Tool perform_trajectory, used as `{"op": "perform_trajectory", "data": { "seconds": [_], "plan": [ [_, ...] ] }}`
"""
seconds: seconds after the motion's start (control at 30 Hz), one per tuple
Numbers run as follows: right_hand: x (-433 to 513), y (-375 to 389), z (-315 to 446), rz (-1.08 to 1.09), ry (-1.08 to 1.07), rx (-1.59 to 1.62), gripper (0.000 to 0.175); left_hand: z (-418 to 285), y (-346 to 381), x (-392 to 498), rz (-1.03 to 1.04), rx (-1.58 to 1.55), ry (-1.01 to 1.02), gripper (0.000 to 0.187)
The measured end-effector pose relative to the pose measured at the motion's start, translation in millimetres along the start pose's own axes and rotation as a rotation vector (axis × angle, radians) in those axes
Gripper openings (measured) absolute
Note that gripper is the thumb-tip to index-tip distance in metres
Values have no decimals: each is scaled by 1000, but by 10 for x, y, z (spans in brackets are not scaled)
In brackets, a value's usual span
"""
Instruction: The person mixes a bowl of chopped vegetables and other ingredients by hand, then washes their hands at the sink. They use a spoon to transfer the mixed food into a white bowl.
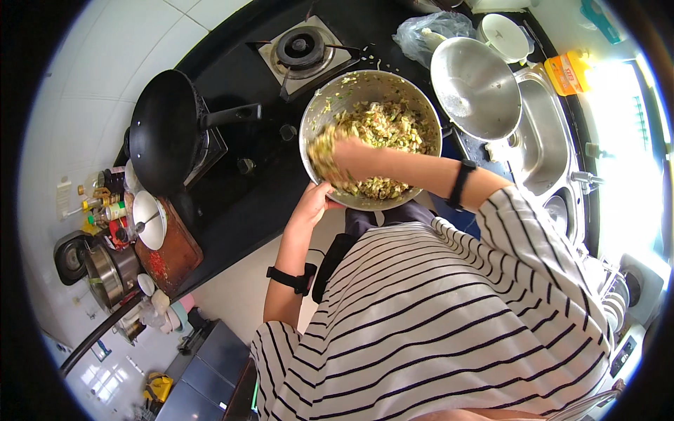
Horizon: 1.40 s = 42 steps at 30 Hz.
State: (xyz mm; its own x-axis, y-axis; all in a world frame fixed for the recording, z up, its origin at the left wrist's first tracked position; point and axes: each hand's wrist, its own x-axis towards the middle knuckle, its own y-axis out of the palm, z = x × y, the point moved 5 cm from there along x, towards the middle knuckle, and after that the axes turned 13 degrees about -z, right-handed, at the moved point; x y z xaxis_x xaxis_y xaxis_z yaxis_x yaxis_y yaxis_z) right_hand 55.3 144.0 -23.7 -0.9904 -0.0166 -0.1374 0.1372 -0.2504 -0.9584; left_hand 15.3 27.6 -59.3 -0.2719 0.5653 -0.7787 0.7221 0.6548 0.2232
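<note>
A large stainless steel mixing bowl (368, 84) sits in front of me at the counter's edge. It holds a chopped vegetable mixture (392, 126), with bits stuck to its inner wall. My left hand (311, 204) grips the near-left rim, thumb on top and fingers beneath. Inside the bowl, my right hand (354, 158) is at the left side with a clump of the mixture around its fingers. Motion blurs this hand, and the food hides its fingertips.
Left are a black wok (163, 131), a white bowl (145, 221) with a spoon, and a wooden cutting board (184, 252) with red bits. A gas burner (300, 47) lies beyond. To the right stand a steel basin (474, 84), a plastic bag (426, 31) and a sink (547, 137).
</note>
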Motion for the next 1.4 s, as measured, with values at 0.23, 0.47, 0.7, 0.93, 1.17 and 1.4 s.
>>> {"op": "perform_trajectory", "data": {
  "seconds": [0.23,0.47,0.7,0.93,1.17,1.4],
  "plan": [
    [-72,72,-10,-91,-124,-92,18,-8,33,-52,-48,-33,9,30],
    [-244,-605,-1011,193,448,-129,39,-11,39,-39,-12,-28,28,24],
    [84,-229,-124,-116,109,-102,50,14,33,13,-43,38,5,30],
    [-226,-203,-66,-306,-201,-192,34,-21,76,-76,-58,25,12,25],
    [-232,-581,-973,27,330,45,32,-62,70,-34,-31,85,20,22],
    [156,-60,-481,-136,256,112,43,16,7,63,-18,97,-1,39]
  ]
}}
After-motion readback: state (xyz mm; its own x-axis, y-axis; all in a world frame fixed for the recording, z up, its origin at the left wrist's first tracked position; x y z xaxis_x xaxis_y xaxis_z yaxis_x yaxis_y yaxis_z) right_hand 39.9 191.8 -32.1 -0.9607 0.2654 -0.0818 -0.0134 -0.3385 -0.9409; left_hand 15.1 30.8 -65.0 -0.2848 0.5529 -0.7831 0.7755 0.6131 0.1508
